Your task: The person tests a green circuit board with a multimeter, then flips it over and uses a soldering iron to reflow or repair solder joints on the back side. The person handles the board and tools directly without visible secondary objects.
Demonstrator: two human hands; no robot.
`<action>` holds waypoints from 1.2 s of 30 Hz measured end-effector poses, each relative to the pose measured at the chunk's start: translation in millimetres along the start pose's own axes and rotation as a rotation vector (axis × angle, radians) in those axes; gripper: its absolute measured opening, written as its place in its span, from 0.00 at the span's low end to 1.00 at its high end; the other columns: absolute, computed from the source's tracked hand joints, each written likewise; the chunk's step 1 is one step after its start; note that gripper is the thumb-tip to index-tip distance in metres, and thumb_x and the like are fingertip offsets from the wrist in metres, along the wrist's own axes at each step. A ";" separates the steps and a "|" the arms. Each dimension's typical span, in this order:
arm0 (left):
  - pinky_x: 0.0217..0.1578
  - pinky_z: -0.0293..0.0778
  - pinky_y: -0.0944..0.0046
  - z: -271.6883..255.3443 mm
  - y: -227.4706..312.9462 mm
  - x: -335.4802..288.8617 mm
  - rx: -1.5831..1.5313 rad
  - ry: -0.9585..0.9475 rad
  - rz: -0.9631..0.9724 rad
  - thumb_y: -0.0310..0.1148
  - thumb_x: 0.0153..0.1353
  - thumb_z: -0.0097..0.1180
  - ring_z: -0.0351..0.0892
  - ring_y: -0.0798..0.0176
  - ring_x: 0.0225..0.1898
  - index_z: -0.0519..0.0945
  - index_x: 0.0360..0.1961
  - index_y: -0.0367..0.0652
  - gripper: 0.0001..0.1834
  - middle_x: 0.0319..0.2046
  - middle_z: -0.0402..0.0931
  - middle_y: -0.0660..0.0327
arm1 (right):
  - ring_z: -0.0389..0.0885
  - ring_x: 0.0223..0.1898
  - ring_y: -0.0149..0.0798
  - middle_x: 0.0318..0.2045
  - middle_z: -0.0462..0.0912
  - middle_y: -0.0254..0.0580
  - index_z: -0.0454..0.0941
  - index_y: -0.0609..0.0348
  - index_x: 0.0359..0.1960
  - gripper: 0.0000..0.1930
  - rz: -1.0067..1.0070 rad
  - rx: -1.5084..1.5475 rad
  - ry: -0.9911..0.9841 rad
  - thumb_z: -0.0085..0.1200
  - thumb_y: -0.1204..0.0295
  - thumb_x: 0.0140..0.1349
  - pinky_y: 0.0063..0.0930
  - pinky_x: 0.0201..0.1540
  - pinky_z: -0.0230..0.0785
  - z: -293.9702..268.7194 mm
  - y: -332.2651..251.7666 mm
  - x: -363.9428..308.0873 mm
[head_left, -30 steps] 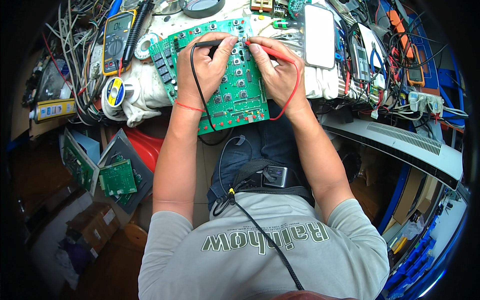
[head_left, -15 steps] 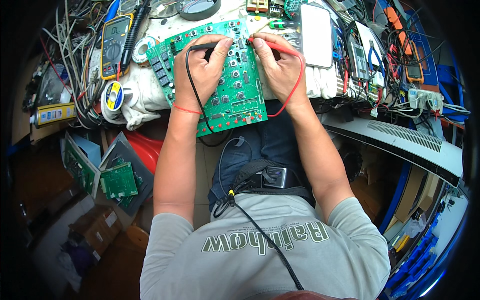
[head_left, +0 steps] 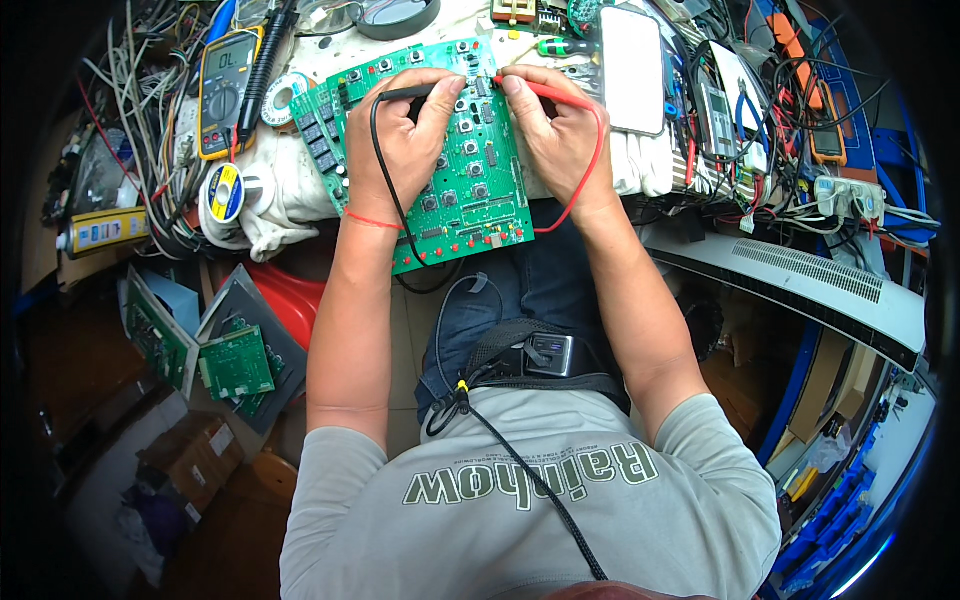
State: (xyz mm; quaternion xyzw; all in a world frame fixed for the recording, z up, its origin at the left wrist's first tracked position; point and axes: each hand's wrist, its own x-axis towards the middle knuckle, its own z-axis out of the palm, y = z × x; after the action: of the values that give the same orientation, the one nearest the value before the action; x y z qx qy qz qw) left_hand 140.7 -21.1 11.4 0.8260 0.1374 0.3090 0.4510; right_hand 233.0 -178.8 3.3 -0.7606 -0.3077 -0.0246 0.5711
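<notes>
Both my hands are over a green circuit board (head_left: 475,215) that carries push buttons, chips and a row of red parts. A black test probe (head_left: 408,92) is pinched in my left hand (head_left: 398,135), which rests over the board's left part. My right hand (head_left: 565,135), at the board's right edge, grips a red test probe (head_left: 548,92). Both probe tips come close together near the board's upper part; whether they touch it is hard to tell. A second green board with dark blocks (head_left: 318,135) lies to the left. The yellow multimeter (head_left: 228,95) lies farther left with its display lit.
A solder reel (head_left: 226,193) and a white spool (head_left: 285,100) lie near the multimeter. A white phone-like slab (head_left: 632,70) and a green screwdriver (head_left: 565,47) are beyond my right hand. Tangled cables crowd both sides. Boards (head_left: 238,362) lean below left; a white vented panel (head_left: 800,275) juts out right.
Both hands keep nearly the same pose with the probes. The bench things appear shifted very slightly left, and the circuit board has barely moved.
</notes>
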 end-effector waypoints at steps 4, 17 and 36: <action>0.35 0.78 0.62 0.8 -1.3 1.0 0.004 0.005 0.016 0.38 0.67 0.65 0.85 0.56 0.31 0.88 0.39 0.39 0.12 0.31 0.85 0.53 | 0.90 0.39 0.39 0.38 0.90 0.47 0.86 0.64 0.44 0.10 0.002 -0.008 -0.017 0.64 0.70 0.69 0.29 0.43 0.80 -1.5 0.2 1.7; 0.36 0.78 0.61 -0.7 0.2 1.5 0.010 -0.009 0.015 0.38 0.67 0.65 0.86 0.55 0.33 0.88 0.39 0.40 0.11 0.32 0.86 0.54 | 0.86 0.43 0.33 0.41 0.89 0.43 0.85 0.67 0.47 0.12 -0.056 -0.038 -0.091 0.60 0.69 0.73 0.26 0.48 0.77 -5.6 -3.0 8.0; 0.35 0.78 0.60 0.2 -0.1 1.6 0.010 0.007 0.034 0.38 0.67 0.65 0.85 0.54 0.32 0.88 0.38 0.41 0.10 0.31 0.86 0.55 | 0.89 0.43 0.47 0.42 0.88 0.50 0.85 0.64 0.47 0.11 -0.326 -0.155 -0.004 0.67 0.77 0.63 0.32 0.46 0.82 -7.7 -4.8 -15.6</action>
State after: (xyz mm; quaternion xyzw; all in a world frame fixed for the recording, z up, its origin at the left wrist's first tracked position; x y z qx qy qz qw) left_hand 142.1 -20.3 11.9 0.8293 0.1266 0.3188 0.4411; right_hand 220.4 -191.6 4.1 -0.7424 -0.4251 -0.1389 0.4989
